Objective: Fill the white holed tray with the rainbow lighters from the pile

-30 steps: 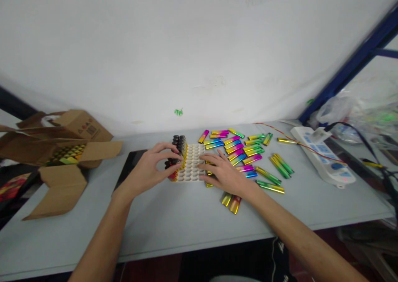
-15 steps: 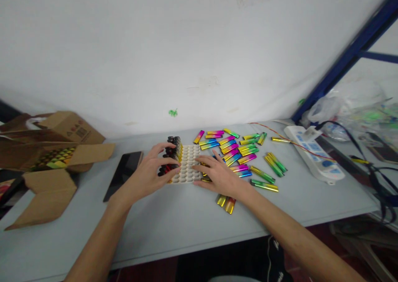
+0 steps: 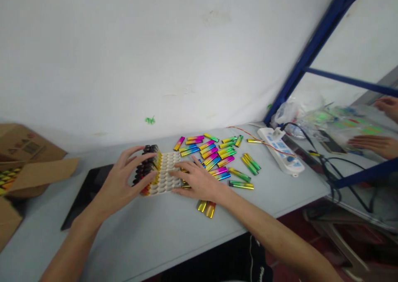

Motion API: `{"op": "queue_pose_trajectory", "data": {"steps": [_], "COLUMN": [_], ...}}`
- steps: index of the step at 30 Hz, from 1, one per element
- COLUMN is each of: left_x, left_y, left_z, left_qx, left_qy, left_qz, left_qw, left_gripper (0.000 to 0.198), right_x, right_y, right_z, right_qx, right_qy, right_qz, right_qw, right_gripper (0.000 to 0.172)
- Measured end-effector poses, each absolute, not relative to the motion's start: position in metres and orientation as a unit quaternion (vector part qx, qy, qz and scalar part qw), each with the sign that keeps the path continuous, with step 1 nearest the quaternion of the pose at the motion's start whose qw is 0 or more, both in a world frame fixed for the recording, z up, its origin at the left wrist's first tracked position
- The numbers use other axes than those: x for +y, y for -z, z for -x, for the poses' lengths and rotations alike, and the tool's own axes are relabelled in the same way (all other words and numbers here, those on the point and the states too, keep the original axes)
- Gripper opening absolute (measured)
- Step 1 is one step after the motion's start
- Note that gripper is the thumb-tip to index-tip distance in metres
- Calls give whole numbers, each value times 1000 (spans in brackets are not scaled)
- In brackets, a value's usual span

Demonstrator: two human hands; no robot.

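A white tray [image 3: 166, 166] with rows of round holes lies on the table. Its left part holds rows of upright, black-topped pieces [image 3: 149, 158] with yellow and red lower parts, which look like lighters. My left hand [image 3: 124, 176] spreads its fingers around these rows, thumb at the front, partly covering them. At the tray's right edge, my right hand [image 3: 199, 178] rests with its fingers apart, fingertips over the holes. Beside and partly beneath it are scattered shiny metallic tubes [image 3: 209, 153] in pink, yellow, blue and green. Whatever lies under the right palm is hidden.
A dark tablet-like slab [image 3: 85, 195] lies left of the tray. Farther left stands an open cardboard box [image 3: 31, 149] with colourful pieces inside. A white power strip [image 3: 281, 153] with cables sits at right. Beyond the blue frame [image 3: 306, 54] are a co-worker's hands [image 3: 374, 145].
The view has swung to the right, so everything sits farther left in the picture. A co-worker's hands have come into view. My hands keep nearly the same places at the tray.
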State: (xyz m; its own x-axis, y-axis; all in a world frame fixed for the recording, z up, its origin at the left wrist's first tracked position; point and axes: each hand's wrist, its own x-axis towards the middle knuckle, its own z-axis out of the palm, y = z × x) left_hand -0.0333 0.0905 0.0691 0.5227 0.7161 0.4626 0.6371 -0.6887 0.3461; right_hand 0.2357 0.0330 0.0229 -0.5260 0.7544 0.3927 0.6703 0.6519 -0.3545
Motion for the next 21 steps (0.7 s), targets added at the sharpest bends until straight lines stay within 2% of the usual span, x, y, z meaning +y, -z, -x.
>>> {"op": "queue_pose_trajectory", "data": {"steps": [2,5,8,12,14,16,18,21], "left_x": [94,99,100,95,90,85,77,65], "left_y": [-69,-68,-69,-75,-79,-82,-84,-82], "left_z": [35,37,36,34,33,31,28,22], "left_qx": [394,399,413,417,418,413,395,334], "left_qy": [-335,-395,-438,-459,-465,-478,-498,-549], "left_qz": [-853,-825,-795,-777,-773,-767,-763,-757], "left_qw": [63,60,73,106,110,112,117,119], "left_gripper": [42,38,34,29,28,26,25,19], "right_x": [38,48,57,59,57,54,52,50], "right_y": [-26,-35,-46,-57,-58,-55,-51,-44], "right_z": [-240,-256,-292,-364,-400,-428,-446,-453], "right_qx": [-856,-812,-760,-649,-619,-598,-606,-631], "right_qy": [-78,-77,-71,-13,18,32,23,36], "right_qz": [399,425,486,590,642,706,751,770], "right_qw": [318,393,425,480,451,377,260,91], "right_gripper": [34,13,12,20,17,14,30,36]}}
